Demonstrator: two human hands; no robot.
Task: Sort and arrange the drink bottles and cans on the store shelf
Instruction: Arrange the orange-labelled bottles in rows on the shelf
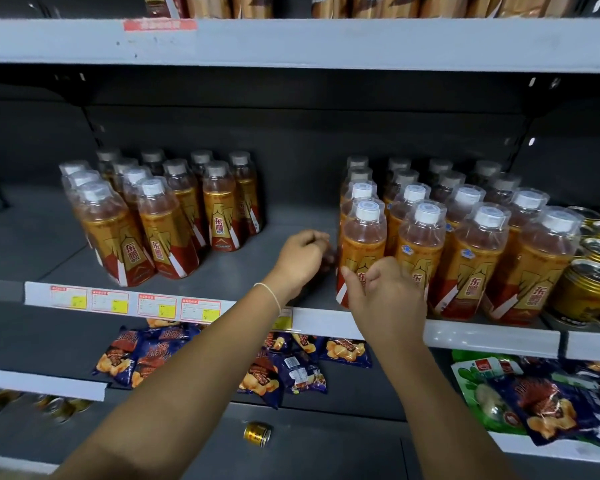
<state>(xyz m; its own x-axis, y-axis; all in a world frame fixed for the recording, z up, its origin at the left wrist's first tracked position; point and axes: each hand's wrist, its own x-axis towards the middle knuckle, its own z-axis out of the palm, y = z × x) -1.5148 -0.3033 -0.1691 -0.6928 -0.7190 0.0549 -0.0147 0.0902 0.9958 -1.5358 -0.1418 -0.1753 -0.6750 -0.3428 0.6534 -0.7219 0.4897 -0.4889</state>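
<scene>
**Head view: two bottle blocks, a gap between**

Our right hand [385,292] pinched the front-left bottle [362,251] of the right-hand block; our left hand [300,259] curled loosely, holding nothing we could see. The left-hand cluster [160,216] leaned unevenly, cans [589,271] stood far right, and a stray can [257,434] lay below: much remained.

We see bottles [361,251] with amber-orange bodies, gold-and-red labels bearing a white diagonal stripe, and white caps under clear wrap. At three o'clock, cans [584,292] are gold with silver lids. The shelf [284,220] is dark grey, its edge strip [492,336] white, with red-bordered, yellow-patched price tags [200,310]. At six o'clock, snack bags [291,372] are dark blue with orange pictures.
</scene>
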